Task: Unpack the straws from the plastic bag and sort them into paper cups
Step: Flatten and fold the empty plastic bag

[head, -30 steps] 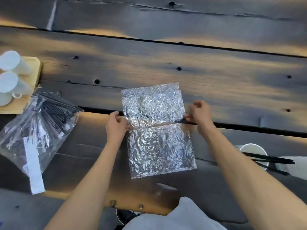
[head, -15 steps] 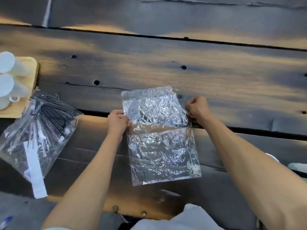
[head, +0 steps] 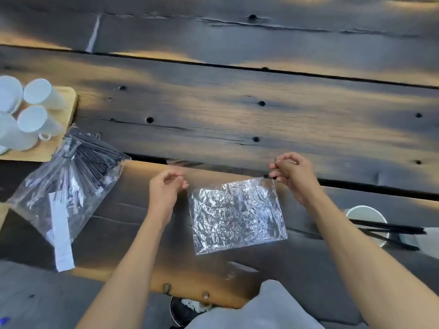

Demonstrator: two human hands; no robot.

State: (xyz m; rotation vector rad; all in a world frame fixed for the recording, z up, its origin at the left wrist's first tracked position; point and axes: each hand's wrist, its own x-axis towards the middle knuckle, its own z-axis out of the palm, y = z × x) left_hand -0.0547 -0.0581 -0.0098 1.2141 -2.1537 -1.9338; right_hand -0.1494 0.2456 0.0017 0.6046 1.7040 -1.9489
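A crinkled, empty clear plastic bag [head: 237, 217] lies on the dark wooden table in front of me. My left hand [head: 165, 188] pinches its upper left edge with curled fingers. My right hand [head: 293, 174] pinches the upper right corner, where a small black bit shows between the fingertips. A second clear bag [head: 69, 186], full of black straws with a white label strip, lies to the left. At the right stands a white paper cup [head: 367, 211] with a few black straws [head: 389, 230] lying across its rim.
Several white cups [head: 35, 115] stand upside down on a light wooden board [head: 69, 108] at the far left. Gaps run between the table's planks. A grey cloth-covered knee [head: 261, 309] and a round dark container sit below the near table edge.
The bag's upper half, which lay spread flat beyond my hands, no longer shows there; only one crinkled panel hangs from my fingers. My hands have moved wider apart.
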